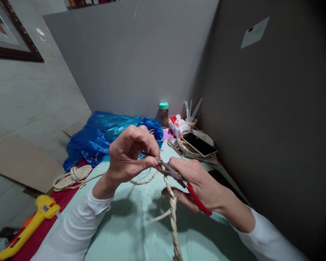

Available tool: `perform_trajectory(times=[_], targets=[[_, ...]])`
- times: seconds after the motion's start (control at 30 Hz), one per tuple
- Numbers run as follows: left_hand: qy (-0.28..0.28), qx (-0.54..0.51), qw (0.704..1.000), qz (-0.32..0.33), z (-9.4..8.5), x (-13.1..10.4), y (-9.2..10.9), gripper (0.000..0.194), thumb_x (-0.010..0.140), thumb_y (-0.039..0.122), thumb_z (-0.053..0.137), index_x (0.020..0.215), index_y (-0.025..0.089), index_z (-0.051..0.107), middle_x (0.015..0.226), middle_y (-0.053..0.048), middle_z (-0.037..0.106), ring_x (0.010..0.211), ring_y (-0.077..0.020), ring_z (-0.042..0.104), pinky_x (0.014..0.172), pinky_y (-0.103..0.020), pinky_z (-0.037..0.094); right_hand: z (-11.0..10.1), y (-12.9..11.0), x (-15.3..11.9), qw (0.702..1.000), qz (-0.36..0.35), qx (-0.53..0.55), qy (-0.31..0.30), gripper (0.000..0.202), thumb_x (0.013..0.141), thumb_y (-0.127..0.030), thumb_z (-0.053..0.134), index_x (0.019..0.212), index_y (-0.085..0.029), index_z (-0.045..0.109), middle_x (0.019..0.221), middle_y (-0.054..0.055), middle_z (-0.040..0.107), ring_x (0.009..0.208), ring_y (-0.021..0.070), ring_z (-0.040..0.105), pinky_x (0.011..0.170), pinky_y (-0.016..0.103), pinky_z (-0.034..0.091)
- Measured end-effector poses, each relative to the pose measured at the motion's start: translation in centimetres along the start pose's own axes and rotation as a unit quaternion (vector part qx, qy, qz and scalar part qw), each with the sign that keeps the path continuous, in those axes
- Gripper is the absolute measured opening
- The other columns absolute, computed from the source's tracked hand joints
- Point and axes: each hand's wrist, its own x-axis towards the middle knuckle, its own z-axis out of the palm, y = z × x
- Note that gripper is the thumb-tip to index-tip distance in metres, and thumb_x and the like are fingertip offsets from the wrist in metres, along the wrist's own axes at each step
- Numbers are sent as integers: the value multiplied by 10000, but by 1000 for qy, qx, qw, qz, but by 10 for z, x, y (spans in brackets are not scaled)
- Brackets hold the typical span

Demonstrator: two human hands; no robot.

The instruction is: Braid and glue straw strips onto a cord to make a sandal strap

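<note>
A braided straw cord (173, 214) hangs down the middle of the view, with one loose strand sticking out to its left. My left hand (134, 154) pinches the cord's upper end between thumb and fingers. In my right hand (195, 181) is a pair of red-handled scissors (197, 199). Their blades point up and left and lie at the cord, close to my left fingertips. Whether the blades touch the straw I cannot tell. Behind my hands, a thinner part of cord (145, 182) curves over the pale green tabletop (125, 232).
A blue plastic bag (97, 134) lies at the back left, near a bundle of cord (73, 177). At left is a yellow glue gun (32, 223). Back right are a jar (163, 114), a tissue pack (178, 125), a cup of sticks (191, 121) and a phone (199, 144). Grey panels stand behind and right.
</note>
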Motion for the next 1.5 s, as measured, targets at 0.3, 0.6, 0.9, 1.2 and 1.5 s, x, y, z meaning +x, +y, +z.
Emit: perform_trajectory(times=[0.3, 0.6, 0.9, 1.2, 1.5], targets=[[27, 12, 1000, 9, 6, 3, 2, 267, 723, 144, 809, 779, 174, 549, 684, 22, 547, 547, -99, 566, 480, -246, 517, 6, 7, -1, 999, -14, 13, 38, 258, 833, -240, 609, 766, -224, 360, 678, -44, 421, 558, 100, 309, 525, 240, 231], [32, 34, 999, 15, 10, 1, 6, 253, 736, 153, 795, 758, 174, 544, 684, 12, 553, 556, -115, 578, 484, -267, 521, 11, 3, -2, 997, -22, 37, 59, 195, 887, -247, 597, 755, -193, 464, 640, -40, 431, 539, 93, 335, 513, 228, 272], [51, 48, 997, 21, 10, -2, -1, 229, 716, 146, 812, 804, 189, 605, 683, 18, 566, 568, -111, 569, 504, -252, 507, 15, 9, -2, 995, -18, 26, 95, 269, 927, -216, 552, 683, -192, 440, 595, -52, 377, 511, 81, 324, 485, 227, 266], [-74, 221, 971, -59, -4, 7, 10, 124, 806, 149, 722, 897, 206, 782, 810, -58, 692, 694, -142, 636, 612, -245, 518, -8, 21, 0, 941, 189, 196, 202, 224, 892, -331, 603, 731, -187, 545, 593, -34, 499, 490, 95, 434, 493, 233, 381], [-162, 289, 923, -198, -27, 13, 13, 98, 849, 216, 642, 809, 143, 695, 688, -23, 656, 581, -108, 556, 508, -197, 426, -24, 27, -8, 856, 215, 466, 71, 293, 828, -453, 675, 872, -165, 646, 491, -56, 501, 323, 53, 342, 323, 195, 248]])
